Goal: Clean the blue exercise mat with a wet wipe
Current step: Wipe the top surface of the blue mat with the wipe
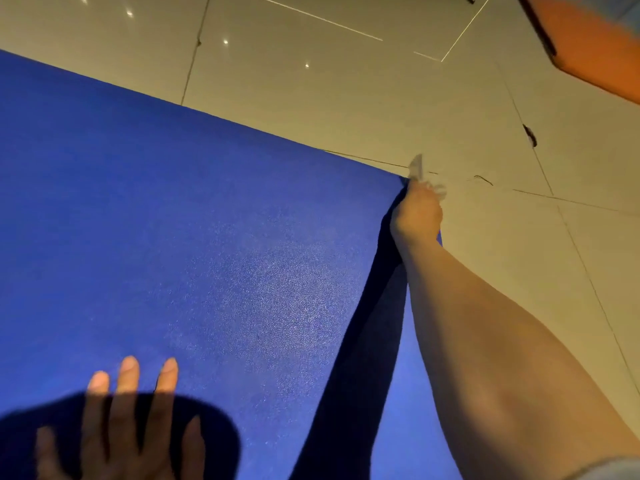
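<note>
Glossy beige floor tiles (346,98) with dark grout lines fill the upper half of the view, dotted with small bright reflections of ceiling lights, and an orange object (595,46) with a dark edge cuts into the top right corner. Spread flat on the floor, the blue exercise mat (190,220) takes up most of the left and centre, its far edge running on a slant from the upper left down to a corner at the right. At that far right corner the right hand (417,211) is reached out on a bare, straight forearm, its fingers curled around a pale, crumpled wet wipe (417,169) that pokes out beyond the knuckles, blurred, right at the mat's corner where it meets the tiles. A long dark shadow of the arm lies on the mat just beside the forearm. Near the bottom left, the left hand (121,427) rests on the mat with its fingers straight and spread apart, fingertips lit and the rest of the hand under a rounded dark shadow. A bit of light sleeve (609,469) shows at the bottom right edge.
</note>
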{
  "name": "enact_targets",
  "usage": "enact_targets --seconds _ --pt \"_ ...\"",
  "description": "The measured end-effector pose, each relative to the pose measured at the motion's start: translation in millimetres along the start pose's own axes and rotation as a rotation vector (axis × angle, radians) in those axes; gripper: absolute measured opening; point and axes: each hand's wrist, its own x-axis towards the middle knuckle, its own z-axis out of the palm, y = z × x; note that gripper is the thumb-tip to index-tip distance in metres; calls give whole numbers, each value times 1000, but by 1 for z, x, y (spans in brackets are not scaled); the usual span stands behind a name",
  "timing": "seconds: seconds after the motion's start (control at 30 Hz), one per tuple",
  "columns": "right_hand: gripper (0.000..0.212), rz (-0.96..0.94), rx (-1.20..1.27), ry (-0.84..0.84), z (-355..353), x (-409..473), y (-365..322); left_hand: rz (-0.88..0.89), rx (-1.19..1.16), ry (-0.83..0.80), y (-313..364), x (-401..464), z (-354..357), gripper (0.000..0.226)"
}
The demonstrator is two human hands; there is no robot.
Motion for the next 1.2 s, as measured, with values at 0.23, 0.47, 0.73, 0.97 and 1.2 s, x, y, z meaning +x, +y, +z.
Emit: enact_targets --seconds 0.23,0.47,0.73,0.97,1.2 --pt "65 -434 95 -158 0 -61 -62 -21 155 52 6 -1 -10 52" --pt "72 -563 -87 -72 -9 -71 13 -63 138 -2 8 -1 -11 52" --pt "56 -187 57 -51 -11 -98 33 -173 10 -123 11 5 -17 59" --pt "61 -816 6 -66 14 -191 -41 -177 -7 -247 9 9 -23 60" --pt "57 -30 56 -83 -27 -166 77 -183 -52 -384 12 17 -34 62"
